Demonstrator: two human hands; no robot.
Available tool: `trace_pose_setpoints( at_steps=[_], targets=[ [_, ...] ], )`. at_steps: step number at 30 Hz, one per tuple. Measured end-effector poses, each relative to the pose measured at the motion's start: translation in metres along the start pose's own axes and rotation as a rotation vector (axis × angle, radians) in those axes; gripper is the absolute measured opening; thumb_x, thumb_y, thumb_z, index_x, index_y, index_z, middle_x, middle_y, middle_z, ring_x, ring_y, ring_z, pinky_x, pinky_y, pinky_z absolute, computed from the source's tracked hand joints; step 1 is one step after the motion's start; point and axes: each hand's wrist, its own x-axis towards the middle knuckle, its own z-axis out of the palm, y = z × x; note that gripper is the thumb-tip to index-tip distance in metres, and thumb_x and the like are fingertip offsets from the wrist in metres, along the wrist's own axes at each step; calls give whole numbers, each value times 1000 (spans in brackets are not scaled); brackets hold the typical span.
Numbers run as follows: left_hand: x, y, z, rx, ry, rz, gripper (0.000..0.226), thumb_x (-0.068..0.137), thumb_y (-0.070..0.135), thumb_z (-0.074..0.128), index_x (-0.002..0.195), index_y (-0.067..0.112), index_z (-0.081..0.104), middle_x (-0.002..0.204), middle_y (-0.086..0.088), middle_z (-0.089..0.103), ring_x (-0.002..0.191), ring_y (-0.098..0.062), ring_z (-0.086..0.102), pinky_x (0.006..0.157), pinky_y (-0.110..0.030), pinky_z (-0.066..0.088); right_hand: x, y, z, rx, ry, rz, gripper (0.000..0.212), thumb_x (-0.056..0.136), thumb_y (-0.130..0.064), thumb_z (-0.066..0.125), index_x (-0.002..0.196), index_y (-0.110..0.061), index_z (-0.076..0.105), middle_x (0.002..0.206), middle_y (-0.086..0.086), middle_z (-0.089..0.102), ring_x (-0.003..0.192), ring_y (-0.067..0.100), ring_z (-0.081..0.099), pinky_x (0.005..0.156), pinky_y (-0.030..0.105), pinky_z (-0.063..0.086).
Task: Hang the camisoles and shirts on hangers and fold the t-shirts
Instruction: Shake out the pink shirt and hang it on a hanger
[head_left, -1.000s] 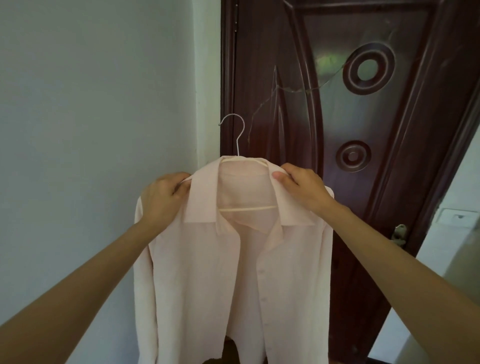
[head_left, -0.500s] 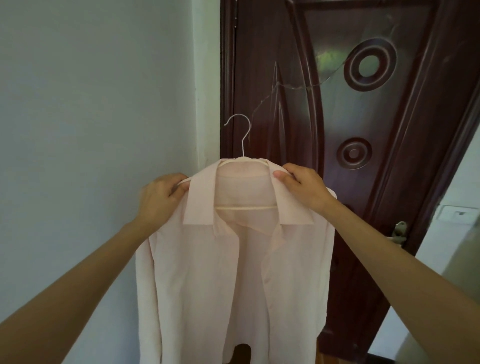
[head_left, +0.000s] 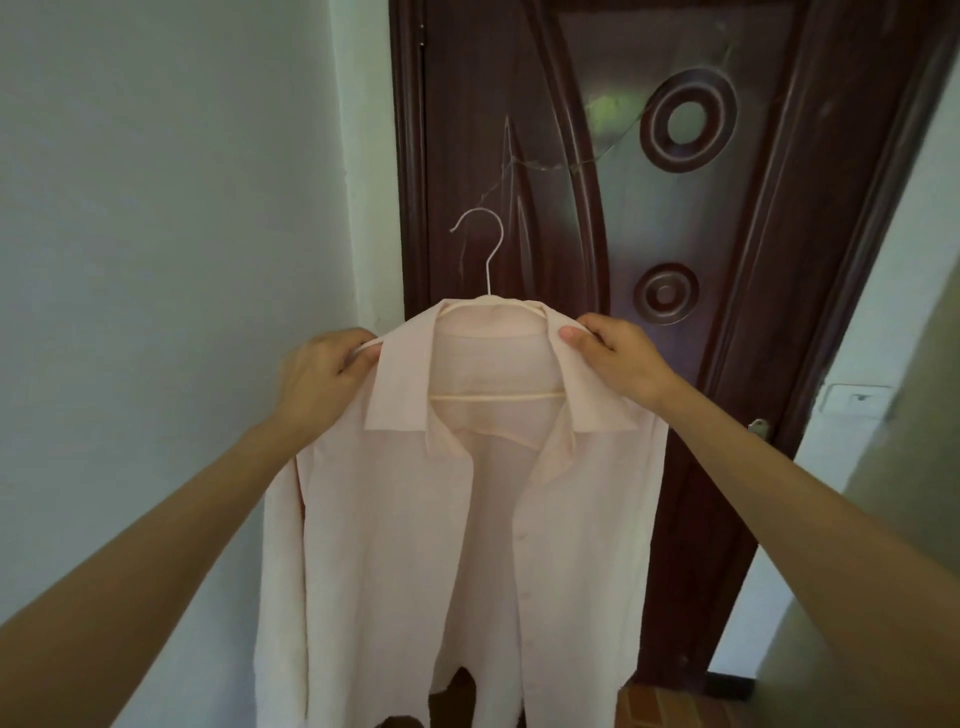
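Shirt (head_left: 467, 519), pale pink, is on a hanger (head_left: 496, 397) and held up in front of the door (head_left: 701, 260), its front open and its hem dropping out of view at the bottom. The left hand (head_left: 324, 376) pinches the shoulder just beside the collar on the side away from the door; the right hand (head_left: 615, 358) pinches the other shoulder at the collar edge, thumb on top of the cloth. Both hands are clamped on fabric, with the hanger arm probably under it.

Against the pictures from half a second and a second ago, the shirt has been lifted a little: the hook (head_left: 483, 244) now stands higher against the door panel, closer to the lower ring carving (head_left: 665, 293), and more of the floor shows below the hem. The grips look unchanged. I judge the dressing of the hanger done and the carry to a hanging place under way, or a last squaring of the shoulders.

Room: the hook is free, touching nothing, with bare door above it. The wall (head_left: 156, 260) lies close beside the left hand, so there is little slack on that side. The door handle (head_left: 758, 427) sits near the right forearm and could snag a sleeve. No rail or peg is in view, so where it will hang I cannot tell.
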Motion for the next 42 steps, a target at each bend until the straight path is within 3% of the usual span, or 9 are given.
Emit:
trace_pose_setpoints(
  at_steps=[2,8,12,16,20,23,27,32,42],
  targets=[
    [12,14,7,-59,-6,30,29,99,30,52,100,8,71,93,-12,70,86,-31,61,62,-19,29,-4,5,-15,-39,46,13,30,100,-43,50,76,-25,55,68,-6,54,70,17,51,70,37,40],
    [38,41,37,-131,-20,97,45,90,47,38,100,15,68,92,-7,70,85,-30,62,73,-38,45,-26,19,-57,-223,163,38,32,102,-40,46,100,-13,63,81,0,59,77,21,51,71,32,33],
    [47,67,55,-158,-25,144,35,96,44,45,103,18,68,95,-5,70,89,-30,62,70,-34,39,-55,26,-79,-310,256,112,41,97,-49,42,97,-13,62,78,-2,56,77,23,51,70,34,34],
    [50,94,74,-256,-70,228,45,89,51,38,102,22,69,96,-3,71,91,-28,63,70,-34,40,-94,24,-98,-373,333,227,42,95,-51,41,98,-15,62,84,4,62,78,28,54,71,38,41],
    [41,116,88,-386,-145,316,41,89,50,40,99,22,68,94,-1,70,89,-26,63,70,-34,41,-140,10,-107,-481,396,363,52,89,-55,32,95,-11,59,77,3,57,73,29,50,64,33,31],
    [29,133,96,-434,-200,358,30,97,43,48,100,21,68,96,-2,70,91,-28,63,70,-34,40,-178,1,-107,-583,453,467,60,87,-56,30,99,-7,61,75,8,59,76,36,56,62,35,31],
    [2,164,103,-491,-245,404,23,97,36,53,101,20,69,96,-3,70,93,-28,64,69,-33,38,-234,-9,-112,-712,490,574,43,102,-44,42,103,-5,61,90,20,68,85,43,60,63,37,33],
    [-29,214,105,-603,-293,499,19,96,31,54,98,21,70,96,0,71,93,-25,64,68,-30,37,-299,-24,-132,-840,524,689,39,104,-39,41,107,-6,62,98,23,69,90,44,61,65,35,28],
    [-75,357,123,-816,-368,687,22,96,31,54,98,17,71,96,-7,71,94,-34,64,71,-37,43,-419,-39,-199,-989,702,873,36,103,-35,44,77,-10,50,83,18,65,78,41,57,63,35,23]
  ],
)
